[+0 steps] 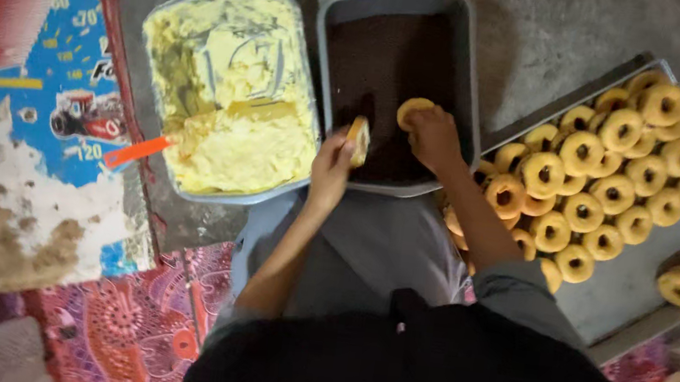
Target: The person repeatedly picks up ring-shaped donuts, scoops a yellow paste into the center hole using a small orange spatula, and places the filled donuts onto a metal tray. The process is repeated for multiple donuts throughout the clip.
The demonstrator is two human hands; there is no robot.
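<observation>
2 hands (330,169) (434,138), 2 tubs (207,9) (472,78), 1 tray (628,284), 1 orange spatula (137,151) (ring pastries (581,172) too heaped to count).

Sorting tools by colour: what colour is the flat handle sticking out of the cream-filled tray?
Bright orange handle, clearest in the head view.

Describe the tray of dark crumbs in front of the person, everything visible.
The grey tray is rectangular with rounded corners and looks like metal. A dark brown crumbly layer covers its bottom. It sits on the floor beside a tray of yellow cream. The right hand presses a ring pastry into it; the left hand holds another pastry at its edge.
</observation>
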